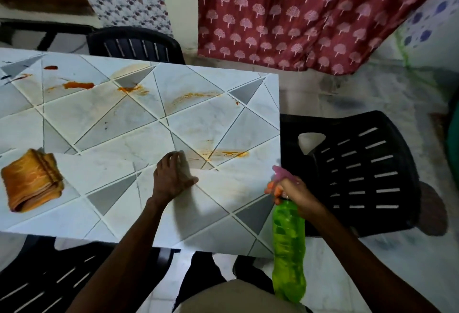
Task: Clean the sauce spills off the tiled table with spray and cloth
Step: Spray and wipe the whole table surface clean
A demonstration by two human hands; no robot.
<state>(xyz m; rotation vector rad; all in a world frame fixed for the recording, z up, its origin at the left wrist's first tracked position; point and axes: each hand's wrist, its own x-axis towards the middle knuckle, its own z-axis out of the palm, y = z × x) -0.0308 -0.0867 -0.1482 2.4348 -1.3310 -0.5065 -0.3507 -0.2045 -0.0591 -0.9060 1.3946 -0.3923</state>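
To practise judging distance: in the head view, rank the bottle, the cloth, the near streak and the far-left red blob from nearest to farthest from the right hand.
1. The bottle, gripped in the right hand itself.
2. The near streak, just ahead and to its left.
3. The cloth, folded at the near left.
4. The red blob, at the far left edge.

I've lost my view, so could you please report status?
Left hand rests on white tiled table. Right hand grips green plastic spray bottle. Orange sauce smears uncleaned; folded orange cloth lies apart, unheld.
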